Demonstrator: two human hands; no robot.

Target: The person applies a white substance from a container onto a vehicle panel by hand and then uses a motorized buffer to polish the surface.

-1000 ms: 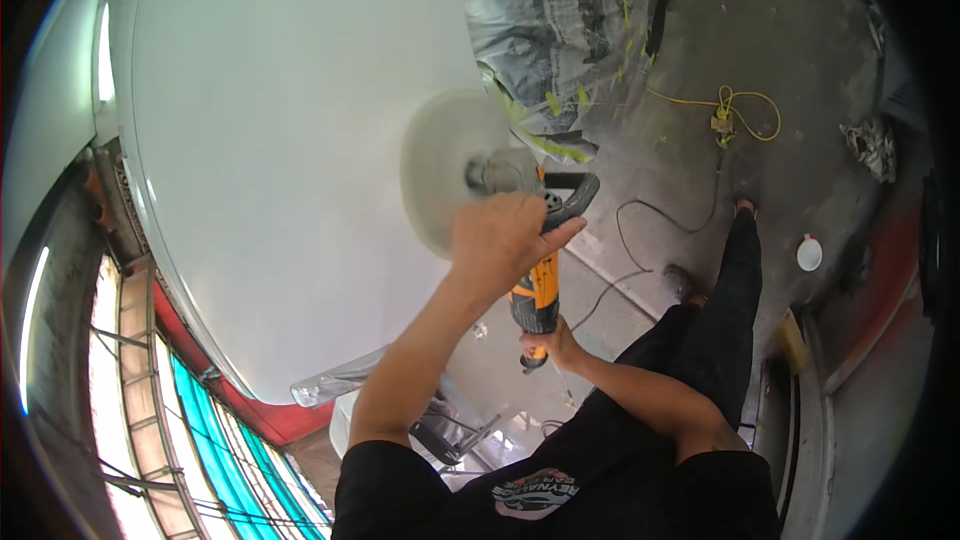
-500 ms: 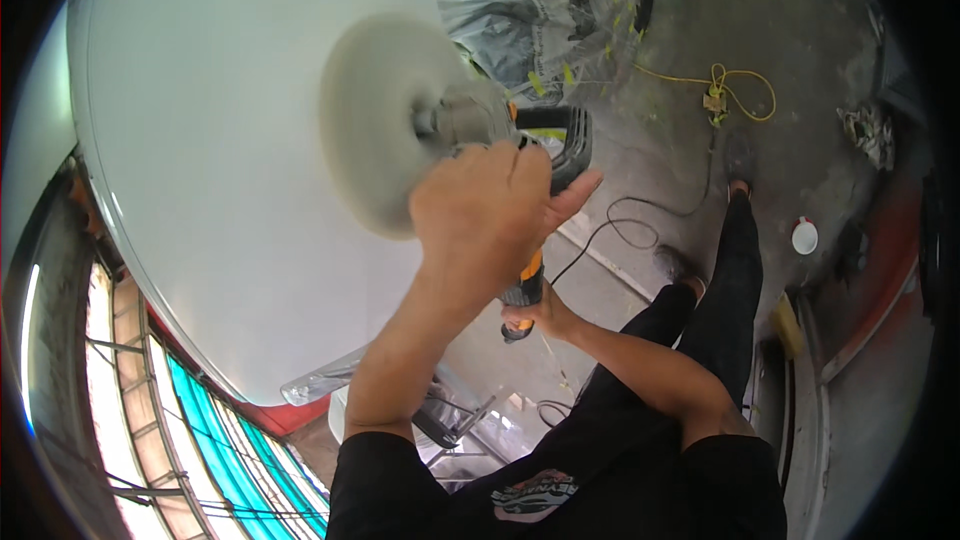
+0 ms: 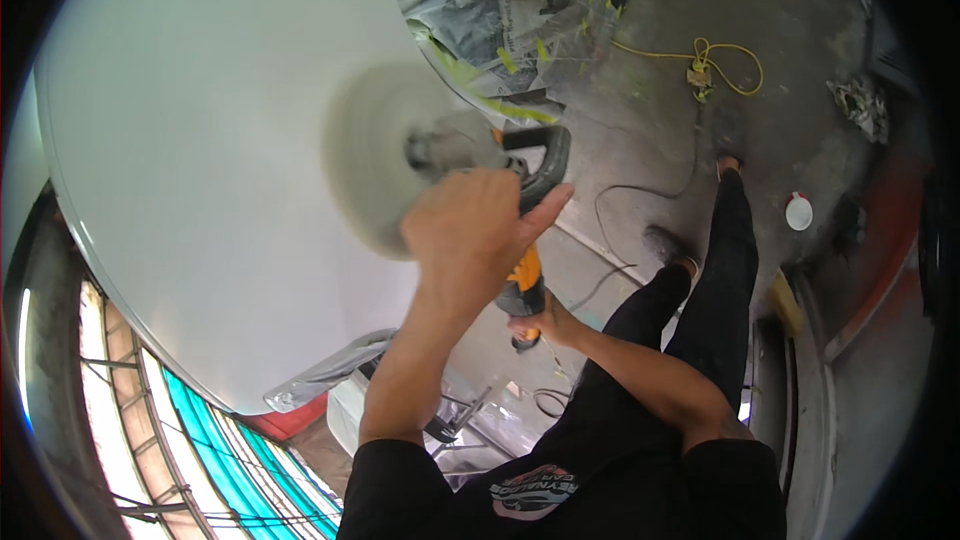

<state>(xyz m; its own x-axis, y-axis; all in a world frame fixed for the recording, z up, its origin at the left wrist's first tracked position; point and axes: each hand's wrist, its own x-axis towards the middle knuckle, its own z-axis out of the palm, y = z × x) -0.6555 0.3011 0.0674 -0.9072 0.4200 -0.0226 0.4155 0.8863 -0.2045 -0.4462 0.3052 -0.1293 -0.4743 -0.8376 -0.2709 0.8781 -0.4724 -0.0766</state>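
Note:
A rotary polisher (image 3: 522, 275), grey, black and orange, is held between both my hands. Its round pale pad (image 3: 365, 165) is blurred, as if spinning, and lies against a large smooth white panel (image 3: 220, 190). My left hand (image 3: 465, 220) is closed over the polisher's head, beside the black loop handle (image 3: 548, 168), with the thumb lying along that handle. Lower down, my right hand (image 3: 548, 323) wraps round the rear end of the body. The left fingertips are hidden behind the tool.
Clear plastic sheeting (image 3: 460, 0) and yellow-green tape (image 3: 470, 75) border the panel's far right edge. A dark cable (image 3: 620, 188) trails over the floor to a yellow cord (image 3: 740, 48). On the right stand a small white bowl (image 3: 799, 212) and a yellow block (image 3: 787, 305).
The polisher and both hands have come slightly nearer along the panel. More of the panel's taped right edge shows above the pad. The surroundings have shifted a little left in view.

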